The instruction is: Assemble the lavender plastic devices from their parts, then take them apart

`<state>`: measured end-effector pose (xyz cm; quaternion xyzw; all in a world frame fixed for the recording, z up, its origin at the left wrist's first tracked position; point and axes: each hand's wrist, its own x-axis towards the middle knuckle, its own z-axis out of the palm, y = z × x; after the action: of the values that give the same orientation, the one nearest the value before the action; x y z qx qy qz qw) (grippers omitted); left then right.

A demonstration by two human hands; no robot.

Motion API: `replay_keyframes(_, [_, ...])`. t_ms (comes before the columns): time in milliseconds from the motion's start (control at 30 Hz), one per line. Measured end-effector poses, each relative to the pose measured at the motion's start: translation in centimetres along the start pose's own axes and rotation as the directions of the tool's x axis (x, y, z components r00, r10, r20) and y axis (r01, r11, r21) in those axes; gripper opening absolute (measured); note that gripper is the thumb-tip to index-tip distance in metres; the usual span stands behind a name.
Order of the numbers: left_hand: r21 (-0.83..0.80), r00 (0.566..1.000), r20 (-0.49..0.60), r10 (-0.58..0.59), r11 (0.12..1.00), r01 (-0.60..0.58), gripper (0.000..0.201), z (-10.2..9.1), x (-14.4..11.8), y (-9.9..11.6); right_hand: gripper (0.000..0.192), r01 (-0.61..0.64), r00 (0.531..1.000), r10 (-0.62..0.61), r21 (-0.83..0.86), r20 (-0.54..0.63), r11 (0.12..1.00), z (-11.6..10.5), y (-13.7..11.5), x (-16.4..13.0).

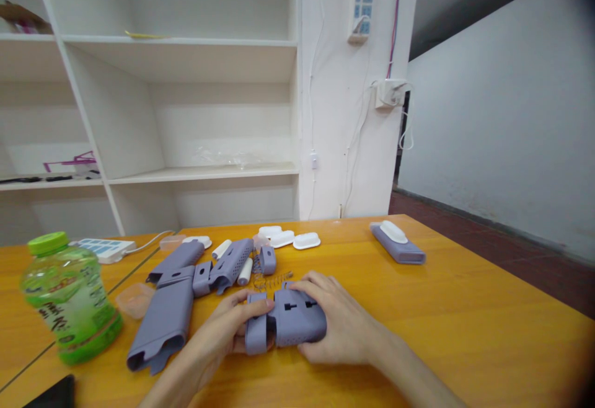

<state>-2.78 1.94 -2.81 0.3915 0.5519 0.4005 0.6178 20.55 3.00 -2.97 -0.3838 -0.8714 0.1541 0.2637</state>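
Note:
My left hand (232,321) is closed on a small purple-grey plastic cap piece (256,332). My right hand (341,321) grips a larger purple-grey plastic housing (300,320) with two dark slots and rows of small holes. The two pieces are side by side, with a narrow gap between them. Just beyond them lie loose metal springs (274,281), a small purple-grey block (267,260) and a white cylinder (245,271). To the left is a long hollow purple-grey shell (162,321). My fingers hide parts of both held pieces.
A green-capped bottle (69,302) stands at the left, near a dark flat object (52,393). White oval pieces (307,240) lie farther back. Another purple-grey housing (398,247) with a white oval piece rests at the right. A power strip (105,249) sits behind the bottle.

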Motion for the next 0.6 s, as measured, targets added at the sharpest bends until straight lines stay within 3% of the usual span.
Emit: replay_keyframes(600, [-0.018,0.999,-0.014,0.029,0.999,-0.029,0.066,0.17,0.18,-0.28,0.076,0.012,1.000,-0.012,0.007,-0.029,1.000,0.26,0.28,-0.02])
